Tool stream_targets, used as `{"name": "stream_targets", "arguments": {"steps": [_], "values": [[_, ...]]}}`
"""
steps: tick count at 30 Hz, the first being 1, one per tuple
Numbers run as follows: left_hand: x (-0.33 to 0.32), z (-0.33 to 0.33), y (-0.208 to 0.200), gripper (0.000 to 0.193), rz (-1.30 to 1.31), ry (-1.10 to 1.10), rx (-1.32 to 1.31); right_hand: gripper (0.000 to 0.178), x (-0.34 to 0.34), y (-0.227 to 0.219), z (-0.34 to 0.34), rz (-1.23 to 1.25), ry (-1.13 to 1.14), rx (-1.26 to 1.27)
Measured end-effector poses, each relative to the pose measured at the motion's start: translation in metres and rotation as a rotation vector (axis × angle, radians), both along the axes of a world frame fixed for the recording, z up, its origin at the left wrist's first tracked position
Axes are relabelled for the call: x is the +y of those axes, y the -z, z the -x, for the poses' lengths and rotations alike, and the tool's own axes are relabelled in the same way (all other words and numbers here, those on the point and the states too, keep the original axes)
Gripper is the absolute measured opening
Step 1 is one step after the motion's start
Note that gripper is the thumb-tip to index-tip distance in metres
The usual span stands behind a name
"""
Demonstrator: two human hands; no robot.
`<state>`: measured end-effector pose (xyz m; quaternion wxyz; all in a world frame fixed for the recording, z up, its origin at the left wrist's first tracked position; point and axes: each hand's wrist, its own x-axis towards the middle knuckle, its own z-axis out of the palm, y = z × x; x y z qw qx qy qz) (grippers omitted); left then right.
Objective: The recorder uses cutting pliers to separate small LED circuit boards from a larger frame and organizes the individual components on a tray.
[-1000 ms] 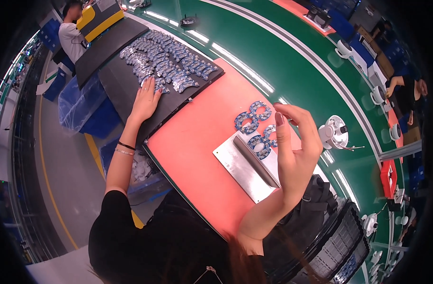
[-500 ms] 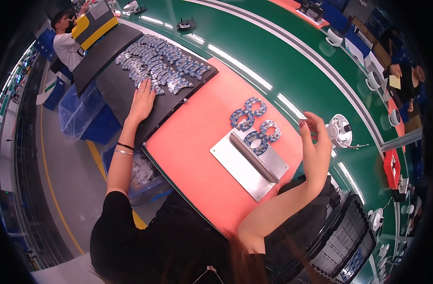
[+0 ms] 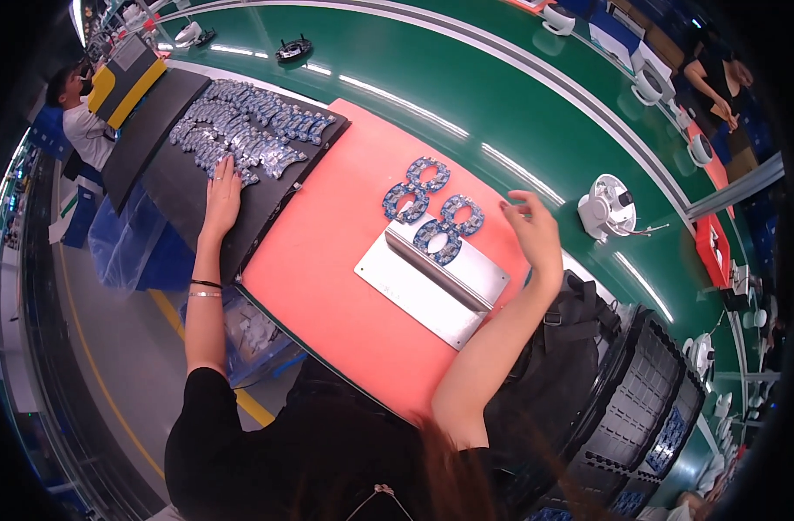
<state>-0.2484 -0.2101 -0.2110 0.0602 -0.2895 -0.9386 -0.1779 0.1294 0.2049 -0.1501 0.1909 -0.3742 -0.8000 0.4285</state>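
Note:
My left hand [image 3: 224, 200] lies with fingers stretched out at the near edge of a spread of small blue circuit boards [image 3: 240, 130] on a black tray [image 3: 167, 182]. Whether a board is under its fingertips cannot be made out. Over the far right side of the pink mat [image 3: 310, 260], my right hand [image 3: 537, 234] hovers with fingers bent and apart, holding nothing visible. Left of it are two pairs of joined ring-shaped blue boards [image 3: 405, 203]. The right pair [image 3: 438, 243] partly overlaps a silver metal plate [image 3: 414, 293] with a raised bar.
A green work surface [image 3: 397, 61] runs behind the mat, bearing a white round housing [image 3: 607, 207] and a black part [image 3: 293, 49]. Black ridged trays [image 3: 627, 408] and a black bag [image 3: 553, 347] sit at right. Co-workers are at far left and far right.
The whole view has shifted, carrying the scene leftward. My right hand has come slightly closer to the ring-shaped boards. My left hand stays at the edge of the board spread.

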Motion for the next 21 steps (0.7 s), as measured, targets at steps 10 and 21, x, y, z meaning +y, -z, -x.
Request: {"name": "stream_targets", "arguments": {"steps": [10,21], "values": [[0.102,-0.118,-0.137,0.046,-0.231,0.247,0.337,0.043,-0.008,0.027,0.023,0.075,-0.169,-0.129],[0.258,-0.222,-0.179,0.041,-0.358,1.054,0.077,0.025,-0.017,-0.035,-0.010,0.313,-0.298,0.337]]}}
